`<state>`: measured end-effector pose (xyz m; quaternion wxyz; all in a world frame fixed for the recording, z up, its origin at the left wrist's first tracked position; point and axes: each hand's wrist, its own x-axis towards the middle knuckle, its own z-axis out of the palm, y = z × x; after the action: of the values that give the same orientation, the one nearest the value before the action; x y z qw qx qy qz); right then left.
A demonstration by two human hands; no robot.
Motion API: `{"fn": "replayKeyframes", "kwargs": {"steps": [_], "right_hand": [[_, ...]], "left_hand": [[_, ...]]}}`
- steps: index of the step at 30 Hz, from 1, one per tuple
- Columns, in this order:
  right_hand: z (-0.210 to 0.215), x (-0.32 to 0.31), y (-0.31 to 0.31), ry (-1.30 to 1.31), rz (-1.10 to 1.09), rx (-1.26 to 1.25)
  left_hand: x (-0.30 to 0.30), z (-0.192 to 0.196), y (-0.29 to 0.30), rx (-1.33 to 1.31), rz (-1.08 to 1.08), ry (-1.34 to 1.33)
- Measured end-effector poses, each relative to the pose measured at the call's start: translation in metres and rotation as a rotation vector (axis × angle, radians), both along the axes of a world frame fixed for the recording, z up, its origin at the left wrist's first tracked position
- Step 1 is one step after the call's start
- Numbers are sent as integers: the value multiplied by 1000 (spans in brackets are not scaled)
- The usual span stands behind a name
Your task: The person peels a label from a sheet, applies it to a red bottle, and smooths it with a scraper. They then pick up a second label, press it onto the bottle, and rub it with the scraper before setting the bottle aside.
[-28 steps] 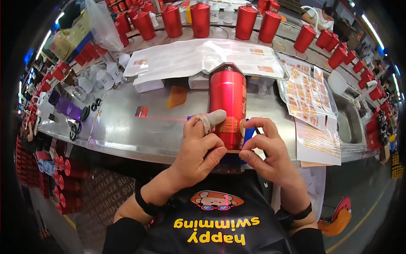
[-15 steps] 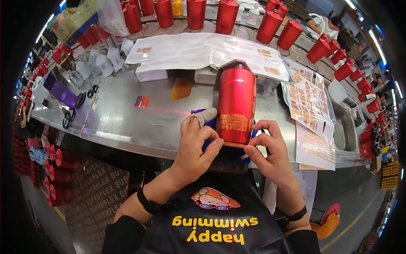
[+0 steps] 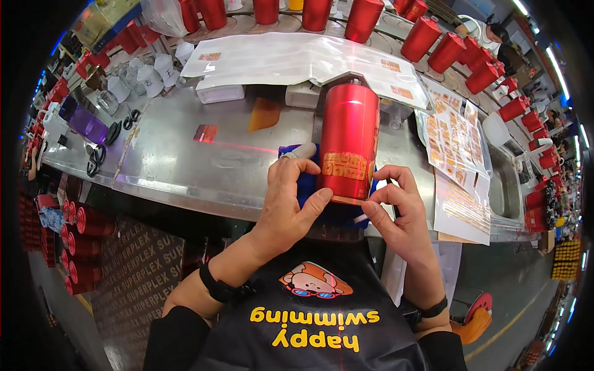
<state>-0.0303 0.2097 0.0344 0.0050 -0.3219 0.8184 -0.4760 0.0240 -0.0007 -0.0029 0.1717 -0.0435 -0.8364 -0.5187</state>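
Observation:
A shiny red cylindrical bottle (image 3: 350, 120) with a gold pattern lies before me, its near end toward me, over a blue cloth (image 3: 305, 188). My left hand (image 3: 288, 201) steadies its near left side, thumb at the lower edge and index finger against the wall. A pale cover sits on another left finger. Around the near end runs a thin gold strip (image 3: 348, 200). At its right end, thumb and index finger of my right hand (image 3: 399, 213) are pinched together; the strip seems to run between them, though the fingertips partly hide it.
Sheets of gold stickers (image 3: 455, 133) lie at the right beside a sink (image 3: 508, 191). An amber scraper (image 3: 265, 114), scissors (image 3: 94, 162) and a purple bottle (image 3: 86, 123) are on the metal table (image 3: 185, 167). Behind, red bottles (image 3: 365, 18) stand on a conveyor.
My left thumb has shifted up onto the bottle's near edge and its fingers have spread slightly. The right hand stays pinched by the near end. Bottles on the conveyor have moved right.

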Motion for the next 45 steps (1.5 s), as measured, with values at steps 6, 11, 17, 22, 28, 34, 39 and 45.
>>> {"fn": "replayKeyframes", "kwargs": {"steps": [6, 11, 17, 22, 28, 34, 39, 45], "right_hand": [[-3, -1, 2, -22, -12, -9], [-2, 0, 3, -43, -15, -6], [-5, -1, 2, -46, -20, 3], [-6, -1, 2, -34, -27, -16], [-10, -4, 2, -90, -11, -76], [-14, -9, 12, -112, 85, -84], [-6, -8, 19, -401, 94, -174], [-3, -10, 23, -482, 173, -225]], "left_hand": [[0, -1, 1, 10, -10, 8], [-1, -8, -1, 171, -34, -56], [-2, -9, 3, 118, -10, -40], [1, -11, 3, 87, 7, 2], [5, -4, -5, -364, -131, 559], [-2, -8, -3, -424, -176, 646], [-11, 0, -4, -477, -254, 681], [-18, 5, -2, -584, -321, 741]]}}
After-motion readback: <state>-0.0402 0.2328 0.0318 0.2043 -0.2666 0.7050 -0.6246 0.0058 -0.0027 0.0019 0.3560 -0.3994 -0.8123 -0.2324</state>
